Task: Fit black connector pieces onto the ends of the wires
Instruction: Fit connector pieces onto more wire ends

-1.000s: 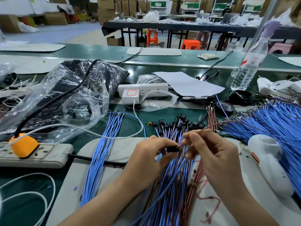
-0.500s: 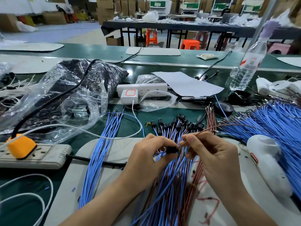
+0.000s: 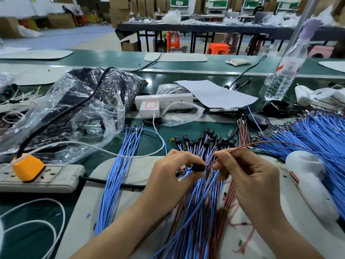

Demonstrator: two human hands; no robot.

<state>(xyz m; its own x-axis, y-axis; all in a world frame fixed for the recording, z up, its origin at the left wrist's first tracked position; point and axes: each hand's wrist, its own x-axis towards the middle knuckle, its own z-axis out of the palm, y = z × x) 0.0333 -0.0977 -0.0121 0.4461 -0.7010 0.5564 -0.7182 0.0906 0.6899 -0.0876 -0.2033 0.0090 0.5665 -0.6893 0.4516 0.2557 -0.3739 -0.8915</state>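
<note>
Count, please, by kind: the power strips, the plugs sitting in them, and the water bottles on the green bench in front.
Power strips: 2 (grey power strip, white power strip)
Plugs: 2 (orange plug, white charger)
Water bottles: 1 (clear water bottle)
Total: 5

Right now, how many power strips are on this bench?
2. A grey power strip lies near left, an orange plug in it; a white power strip sits mid-bench beyond the wires, holding a white charger. More could hide under the plastic bags.
</note>
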